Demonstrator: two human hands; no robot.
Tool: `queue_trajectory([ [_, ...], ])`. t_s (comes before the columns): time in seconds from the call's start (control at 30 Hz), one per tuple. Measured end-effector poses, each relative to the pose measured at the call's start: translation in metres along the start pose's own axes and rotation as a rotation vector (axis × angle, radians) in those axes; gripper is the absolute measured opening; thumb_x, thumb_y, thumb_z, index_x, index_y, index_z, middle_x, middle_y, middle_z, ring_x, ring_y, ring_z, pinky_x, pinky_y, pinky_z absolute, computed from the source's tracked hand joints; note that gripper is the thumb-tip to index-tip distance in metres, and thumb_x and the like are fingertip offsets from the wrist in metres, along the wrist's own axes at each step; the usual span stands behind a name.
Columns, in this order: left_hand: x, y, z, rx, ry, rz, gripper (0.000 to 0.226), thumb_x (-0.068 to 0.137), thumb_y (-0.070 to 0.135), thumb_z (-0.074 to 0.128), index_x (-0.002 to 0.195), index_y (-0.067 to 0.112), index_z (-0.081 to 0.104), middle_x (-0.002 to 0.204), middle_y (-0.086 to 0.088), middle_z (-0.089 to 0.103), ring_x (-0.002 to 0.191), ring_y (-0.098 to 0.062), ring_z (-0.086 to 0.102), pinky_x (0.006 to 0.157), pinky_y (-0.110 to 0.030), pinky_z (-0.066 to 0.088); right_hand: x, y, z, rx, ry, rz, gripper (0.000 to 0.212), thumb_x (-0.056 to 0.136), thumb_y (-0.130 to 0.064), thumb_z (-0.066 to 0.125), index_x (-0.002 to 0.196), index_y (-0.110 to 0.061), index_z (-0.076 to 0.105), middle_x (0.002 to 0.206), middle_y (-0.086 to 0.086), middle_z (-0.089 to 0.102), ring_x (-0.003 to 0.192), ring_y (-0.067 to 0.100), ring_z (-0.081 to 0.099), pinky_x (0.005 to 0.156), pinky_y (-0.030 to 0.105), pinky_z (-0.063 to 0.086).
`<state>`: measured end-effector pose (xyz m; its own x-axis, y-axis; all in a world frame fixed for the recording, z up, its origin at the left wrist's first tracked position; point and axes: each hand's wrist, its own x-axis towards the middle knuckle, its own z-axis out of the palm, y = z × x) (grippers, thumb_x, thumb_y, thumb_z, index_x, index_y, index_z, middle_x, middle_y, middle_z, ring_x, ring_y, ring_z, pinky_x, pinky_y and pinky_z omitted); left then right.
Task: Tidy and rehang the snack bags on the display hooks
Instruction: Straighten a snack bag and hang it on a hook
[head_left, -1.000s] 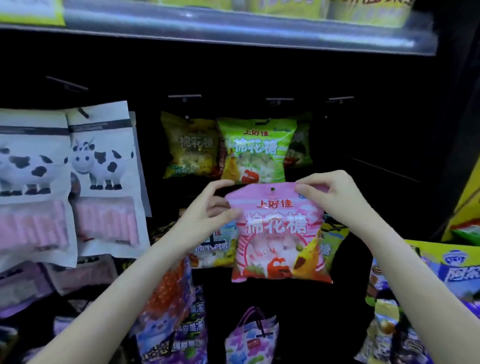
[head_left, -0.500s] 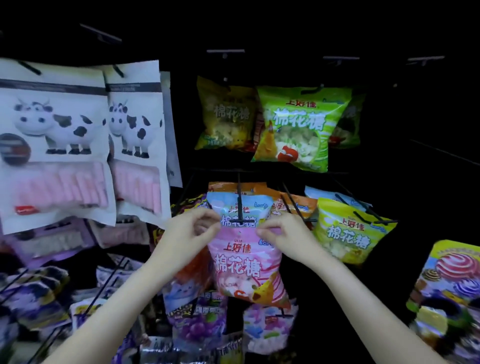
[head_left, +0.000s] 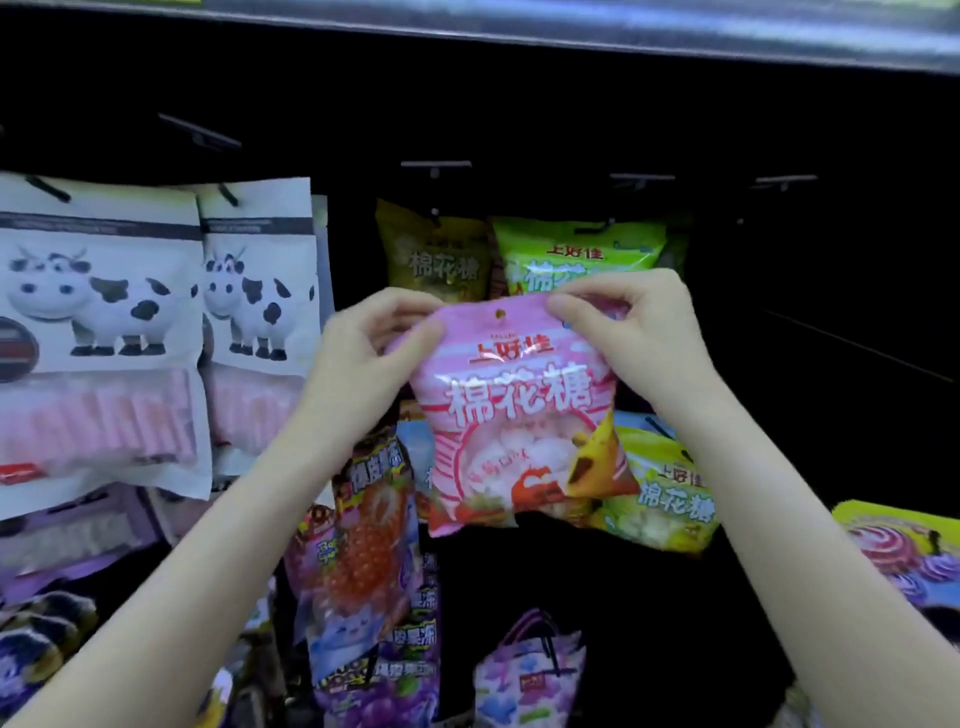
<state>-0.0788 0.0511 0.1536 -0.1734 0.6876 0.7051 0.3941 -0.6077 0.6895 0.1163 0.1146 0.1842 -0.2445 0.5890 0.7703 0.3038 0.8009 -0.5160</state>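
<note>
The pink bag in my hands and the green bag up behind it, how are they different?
The pink bag is off any hook, held by its top corners by the left hand and right hand; the green bag hangs on a hook. The pink bag shows its whole front; the green bag is partly hidden behind it. Both carry the same large white characters.

Dark open gap right of the green bag (head_left: 579, 254), under a bare hook (head_left: 785, 181). Left side's blocked by cow bags (head_left: 104, 332).

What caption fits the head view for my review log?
Both hands, left hand and right hand, pinch the pink marshmallow bag by its top corners before the display hooks.
</note>
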Motion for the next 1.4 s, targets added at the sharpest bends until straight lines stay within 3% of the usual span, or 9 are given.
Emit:
queue_trajectory([
  [0.17,0.043,0.006,-0.023,0.072,0.231,-0.004,0.018,0.091,0.013,0.057,0.083,0.029,0.059,0.082,0.011,0.061,0.074,0.0,0.058,0.066,-0.018,0.046,0.041,-0.011,0.043,0.023,0.199,-0.097,0.008,0.08,-0.011,0.068,0.079,-0.007,0.075,0.073,-0.013,0.063,0.068,-0.009,0.056,0.067,0.004,0.04],
  [0.3,0.061,0.002,-0.019,0.239,0.294,-0.041,0.015,0.093,0.015,0.051,0.107,0.016,0.057,0.101,0.004,0.059,0.101,-0.017,0.057,0.089,-0.033,0.045,0.065,-0.01,0.058,0.03,0.213,-0.069,0.01,0.08,-0.009,0.066,0.078,-0.006,0.075,0.074,-0.01,0.065,0.073,-0.002,0.058,0.071,0.009,0.042],
  [0.43,0.056,0.002,0.0,0.409,0.27,0.002,0.041,0.097,0.015,0.044,0.137,0.011,0.039,0.143,-0.005,0.037,0.128,-0.011,0.035,0.103,-0.012,0.024,0.081,-0.003,0.061,0.016,0.191,-0.009,0.01,0.082,-0.013,0.066,0.081,-0.008,0.075,0.08,-0.003,0.071,0.079,0.007,0.062,0.074,0.017,0.046],
  [0.63,0.044,-0.013,0.027,0.742,0.114,0.002,0.063,0.087,0.042,0.026,0.144,0.015,0.033,0.158,-0.006,0.007,0.144,-0.031,-0.011,0.115,-0.045,-0.005,0.081,0.003,0.068,-0.09,0.158,0.081,0.012,0.083,-0.019,0.064,0.085,-0.015,0.075,0.087,0.001,0.073,0.09,0.019,0.066,0.078,0.031,0.049],
  [0.8,0.02,-0.016,0.036,0.719,0.216,0.313,0.041,0.086,0.023,0.039,0.121,0.006,0.051,0.142,-0.015,0.037,0.135,-0.027,0.02,0.11,-0.041,0.019,0.037,0.017,0.038,-0.163,0.449,-0.119,0.02,0.084,-0.019,0.058,0.1,-0.011,0.068,0.104,0.005,0.063,0.101,0.019,0.051,0.084,0.01,0.03],
  [0.9,0.021,-0.021,0.048,0.756,0.102,0.372,0.037,0.084,0.017,0.039,0.114,0.005,0.055,0.134,-0.014,0.046,0.128,-0.028,0.032,0.107,-0.046,0.027,0.021,0.052,0.007,-0.07,0.657,0.179,0.047,0.081,-0.027,0.069,0.122,-0.011,0.051,0.125,0.01,0.044,0.116,0.024,0.043,0.091,0.018,0.032],
  [1.03,0.028,-0.028,0.068,0.881,0.013,0.341,0.04,0.083,0.022,0.035,0.114,0.008,0.057,0.135,-0.012,0.047,0.13,-0.026,0.029,0.112,-0.05,0.015,0.035,0.092,-0.002,0.288,0.1,0.63,0.124,0.048,-0.06,0.082,0.147,-0.025,0.016,0.147,0.004,0.035,0.133,0.022,0.037,0.11,0.045,0.032],
  [1.2,0.032,-0.036,0.075,1.088,-0.043,0.337,0.043,0.08,0.025,0.038,0.113,0.011,0.061,0.134,-0.008,0.051,0.134,-0.03,0.027,0.114,-0.045,-0.001,0.032,0.1,0.008,0.276,0.042,0.528,0.084,0.062,-0.033,0.085,0.13,-0.026,0.037,0.115,-0.01,0.055,0.109,0.011,0.053,0.1,0.035,0.043],
  [1.4,0.031,-0.034,0.069,0.929,0.004,0.267,0.057,0.09,0.04,0.021,0.134,0.011,0.042,0.139,-0.005,0.045,0.141,-0.019,0.015,0.114,-0.034,-0.011,0.012,0.059,-0.017,0.069,0.093,0.425,0.082,0.067,-0.04,0.081,0.131,-0.024,0.032,0.109,-0.016,0.039,0.112,0.008,0.041,0.088,0.025,0.03],
])
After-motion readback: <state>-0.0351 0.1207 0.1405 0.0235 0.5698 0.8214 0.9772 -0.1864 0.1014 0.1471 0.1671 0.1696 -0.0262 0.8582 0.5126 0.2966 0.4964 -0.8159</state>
